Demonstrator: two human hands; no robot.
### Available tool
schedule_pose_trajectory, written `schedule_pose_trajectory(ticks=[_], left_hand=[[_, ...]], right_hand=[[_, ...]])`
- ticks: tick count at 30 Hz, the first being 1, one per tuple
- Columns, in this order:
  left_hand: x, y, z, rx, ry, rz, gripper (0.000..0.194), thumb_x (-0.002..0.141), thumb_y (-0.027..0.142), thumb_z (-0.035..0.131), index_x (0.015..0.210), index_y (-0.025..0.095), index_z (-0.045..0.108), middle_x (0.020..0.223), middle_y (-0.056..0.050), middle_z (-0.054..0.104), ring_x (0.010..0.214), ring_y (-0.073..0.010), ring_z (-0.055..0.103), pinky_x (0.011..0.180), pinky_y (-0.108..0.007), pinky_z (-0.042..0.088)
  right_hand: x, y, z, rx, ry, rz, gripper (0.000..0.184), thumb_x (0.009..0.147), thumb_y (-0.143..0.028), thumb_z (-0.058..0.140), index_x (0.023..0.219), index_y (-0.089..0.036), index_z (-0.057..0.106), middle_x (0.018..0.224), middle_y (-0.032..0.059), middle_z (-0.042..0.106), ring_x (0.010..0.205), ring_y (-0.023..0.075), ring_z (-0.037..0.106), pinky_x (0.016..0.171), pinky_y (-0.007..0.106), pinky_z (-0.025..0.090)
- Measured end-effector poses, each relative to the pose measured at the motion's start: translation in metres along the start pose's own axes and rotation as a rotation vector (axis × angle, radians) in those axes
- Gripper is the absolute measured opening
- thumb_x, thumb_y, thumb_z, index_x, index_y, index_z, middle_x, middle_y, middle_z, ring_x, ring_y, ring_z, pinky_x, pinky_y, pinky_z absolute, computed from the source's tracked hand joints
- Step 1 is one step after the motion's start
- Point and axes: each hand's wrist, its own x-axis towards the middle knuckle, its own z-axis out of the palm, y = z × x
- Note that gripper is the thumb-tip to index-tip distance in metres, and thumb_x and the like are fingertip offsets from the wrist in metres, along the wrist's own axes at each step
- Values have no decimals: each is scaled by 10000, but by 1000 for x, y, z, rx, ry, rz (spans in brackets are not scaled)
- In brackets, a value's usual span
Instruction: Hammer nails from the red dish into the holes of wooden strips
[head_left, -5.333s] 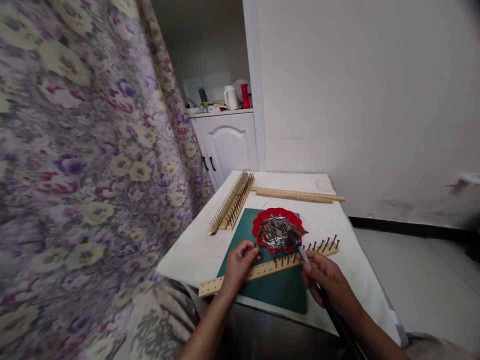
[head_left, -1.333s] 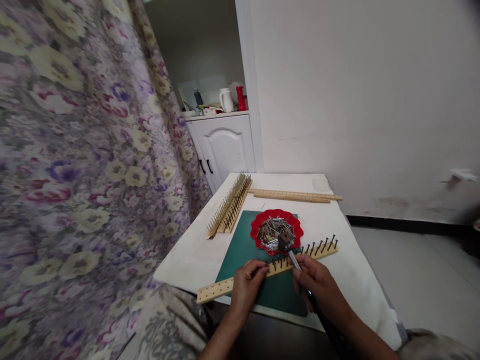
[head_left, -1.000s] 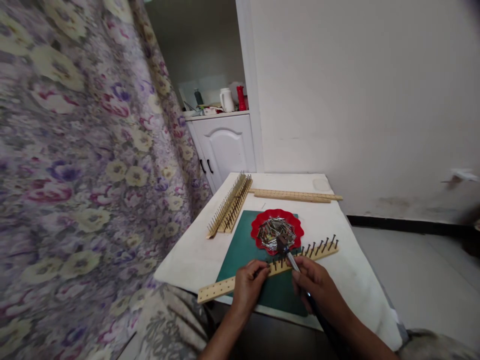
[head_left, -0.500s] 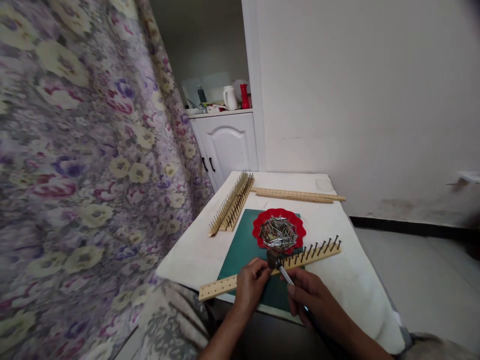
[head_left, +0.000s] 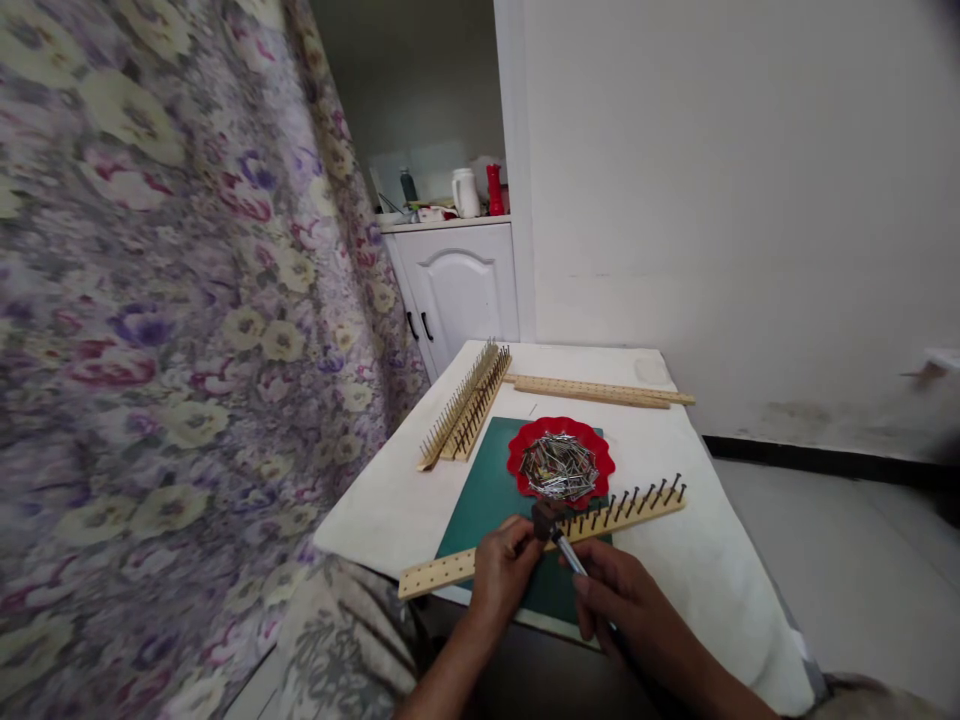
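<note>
My right hand [head_left: 619,590] is wrapped round the handle of a hammer [head_left: 574,556]. The hammer's dark head is close above the fingertips of my left hand [head_left: 504,565]. Those fingers are pinched together over the middle of a wooden strip [head_left: 442,573] with drilled holes; whatever is between them is hidden. Dark nails [head_left: 636,500] stand upright in the strip's right part, while bare holes show at its left end. Just beyond the strip, a red scalloped bowl [head_left: 517,437] holds many loose nails [head_left: 561,468]. The strip crosses a green mat [head_left: 471,510].
Two nail-studded strips [head_left: 466,405] lie at the table's left side. More drilled strips [head_left: 600,390] lie along the back of the white-covered table [head_left: 375,510]. A floral curtain [head_left: 187,380] hangs at left. A white cabinet [head_left: 465,285] stands behind.
The view has shifted very slightly. The hammer head has moved a little lower toward my left fingertips. Both hands keep their places and grips.
</note>
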Motion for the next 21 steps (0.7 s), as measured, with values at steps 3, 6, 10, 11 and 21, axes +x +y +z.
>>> schedule_pose_trajectory(ticks=[3,6,10,11,21], left_hand=[[0,-2,1,-1,8,4,187,806,170,512,627,166,568,636,20,514,627,-119,502,583,-200,332],[1,-2,1,-8,7,2,194,816,187,508,629,166,557,640,22,503,632,-120,502,585,-201,334],[1,1,0,8,10,-7,214,803,165,505,591,163,532,622,21,489,615,-119,496,580,-202,338],[1,1,0,13,11,-9,214,802,164,508,590,163,536,622,19,494,613,-121,499,580,-203,342],[0,6,-14,33,-34,45,173,848,266,526,778,189,664,768,-35,624,716,-157,583,654,-232,424]], right_hand=[[-1,3,1,0,-4,-2,196,857,-330,524,949,-157,511,489,-87,577,233,19,369,263,121,202],[-1,5,1,6,1,-12,194,869,-333,512,962,-162,507,501,-89,577,237,14,364,263,114,211],[0,6,1,16,-13,-11,177,855,-327,532,917,-162,524,493,-84,581,235,16,368,257,113,218],[0,5,1,20,-15,-14,182,851,-330,538,913,-160,526,489,-83,581,232,16,367,256,113,215],[0,-14,-25,102,185,-145,213,865,-366,556,967,-182,522,553,-79,587,245,4,394,271,105,221]])
